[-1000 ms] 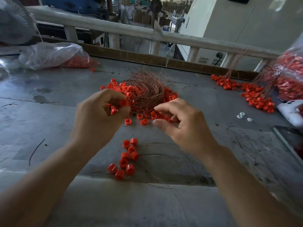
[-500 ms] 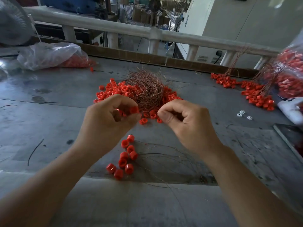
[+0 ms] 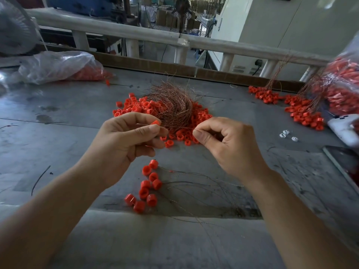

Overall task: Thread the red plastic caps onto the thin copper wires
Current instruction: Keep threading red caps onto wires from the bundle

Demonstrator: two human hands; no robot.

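The left hand (image 3: pixel 124 150) is pinching one red cap (image 3: pixel 156 122) between thumb tip and forefinger, the other fingers curling beneath. The right hand (image 3: pixel 231 146) is nipping a thin copper wire (image 3: pixel 179 127) between its thumb and forefinger, and the strand is running straight across the gap toward the cap. I would say the threading itself is in hand; whether the tip is already inside the cap's hole I cannot tell. The next move is asking for a steady feed along the strand's line, since it looks ready to buckle. Behind the fingers the wire nest (image 3: pixel 171 105) is sitting among the loose caps (image 3: pixel 134 108); nearer, a cluster of caps (image 3: pixel 147 188) is lying on the grey table (image 3: pixel 58 133), wires trailing off it
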